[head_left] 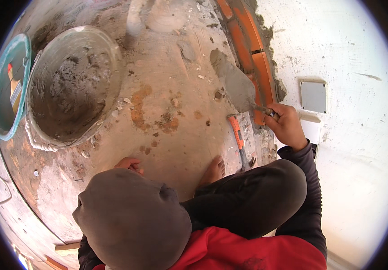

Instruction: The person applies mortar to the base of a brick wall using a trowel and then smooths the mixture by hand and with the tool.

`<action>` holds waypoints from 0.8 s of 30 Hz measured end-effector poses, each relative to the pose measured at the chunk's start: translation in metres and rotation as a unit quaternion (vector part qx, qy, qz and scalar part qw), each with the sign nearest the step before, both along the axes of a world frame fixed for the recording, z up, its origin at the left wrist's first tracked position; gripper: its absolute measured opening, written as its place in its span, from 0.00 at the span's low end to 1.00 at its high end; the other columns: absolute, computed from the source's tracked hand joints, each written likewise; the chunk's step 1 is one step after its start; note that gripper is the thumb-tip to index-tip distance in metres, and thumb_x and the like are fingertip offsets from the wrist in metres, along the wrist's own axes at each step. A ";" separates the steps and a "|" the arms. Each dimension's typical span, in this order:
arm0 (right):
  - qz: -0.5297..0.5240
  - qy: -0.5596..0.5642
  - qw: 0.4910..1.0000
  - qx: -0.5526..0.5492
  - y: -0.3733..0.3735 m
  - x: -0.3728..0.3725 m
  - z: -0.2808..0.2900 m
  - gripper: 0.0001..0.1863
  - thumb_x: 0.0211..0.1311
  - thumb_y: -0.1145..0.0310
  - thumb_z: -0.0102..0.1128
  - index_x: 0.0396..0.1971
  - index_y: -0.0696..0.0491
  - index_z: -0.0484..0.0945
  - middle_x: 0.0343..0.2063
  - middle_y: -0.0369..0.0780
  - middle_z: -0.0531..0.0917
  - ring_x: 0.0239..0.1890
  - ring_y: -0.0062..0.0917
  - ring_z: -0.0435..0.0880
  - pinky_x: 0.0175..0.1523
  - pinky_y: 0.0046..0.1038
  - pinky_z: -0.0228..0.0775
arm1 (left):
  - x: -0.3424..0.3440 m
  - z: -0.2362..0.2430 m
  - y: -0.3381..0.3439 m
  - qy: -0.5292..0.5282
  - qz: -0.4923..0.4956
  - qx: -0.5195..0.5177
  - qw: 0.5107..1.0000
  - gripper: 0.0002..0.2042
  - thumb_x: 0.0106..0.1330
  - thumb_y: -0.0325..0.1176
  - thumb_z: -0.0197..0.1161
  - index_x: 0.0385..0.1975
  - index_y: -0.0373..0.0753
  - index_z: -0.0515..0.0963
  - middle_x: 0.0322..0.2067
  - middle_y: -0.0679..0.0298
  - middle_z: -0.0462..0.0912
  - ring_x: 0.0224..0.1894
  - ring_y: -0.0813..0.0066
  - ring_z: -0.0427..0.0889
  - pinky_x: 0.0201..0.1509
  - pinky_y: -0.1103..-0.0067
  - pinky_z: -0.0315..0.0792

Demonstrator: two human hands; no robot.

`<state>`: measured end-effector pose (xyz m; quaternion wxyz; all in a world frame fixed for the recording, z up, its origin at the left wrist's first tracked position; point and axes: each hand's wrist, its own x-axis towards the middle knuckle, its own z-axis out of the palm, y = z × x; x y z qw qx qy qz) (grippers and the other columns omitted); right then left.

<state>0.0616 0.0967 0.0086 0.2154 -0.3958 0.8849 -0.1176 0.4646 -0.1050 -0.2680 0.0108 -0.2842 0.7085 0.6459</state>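
My right hand (286, 121) grips the handle of a trowel (230, 78), whose flat blade is coated in grey mortar and lies against a row of orange bricks (263, 72) with mortar between and beside them, along the white wall (347, 157). An orange-handled hammer (236, 132) lies on the floor just below the blade, left of my right hand. My left hand (129, 164) shows beside my left knee, fingers loosely bent and apart, holding nothing that I can see; the rest of it is hidden behind the knee.
At left stand a mortar-coated bucket (38, 87) and a teal bucket (0, 121) with a tool inside. My bare foot (212, 171) rests on the stained, debris-strewn floor (158, 144). Grey and white boxes (313, 96) are fixed to the wall. A loop of wire lies at lower left.
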 end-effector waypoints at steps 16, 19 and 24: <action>-0.302 -0.129 0.944 0.011 0.025 -0.080 -0.072 0.14 0.67 0.64 0.54 0.22 0.55 0.72 0.14 0.33 0.71 0.11 0.19 0.69 0.15 0.25 0.60 | -0.004 0.024 -0.002 -0.021 0.006 -0.019 1.000 0.17 0.60 0.30 0.69 0.48 0.36 0.75 0.33 0.67 0.75 0.29 0.84 0.72 0.35 0.84 0.72; -0.254 -0.110 0.961 0.016 0.035 -0.105 -0.109 0.14 0.66 0.64 0.55 0.23 0.56 0.73 0.13 0.35 0.71 0.11 0.21 0.70 0.15 0.27 0.60 | -0.017 0.028 0.003 -0.003 0.054 -0.005 0.999 0.14 0.55 0.33 0.69 0.40 0.35 0.80 0.27 0.70 0.76 0.25 0.88 0.71 0.28 0.87 0.68; -0.253 -0.089 0.962 0.045 0.036 -0.135 -0.146 0.16 0.62 0.62 0.57 0.24 0.61 0.77 0.17 0.41 0.78 0.15 0.26 0.77 0.22 0.32 0.66 | -0.019 0.033 0.002 -0.038 0.054 0.033 0.997 0.15 0.54 0.34 0.70 0.40 0.35 0.80 0.27 0.70 0.76 0.25 0.87 0.71 0.29 0.86 0.68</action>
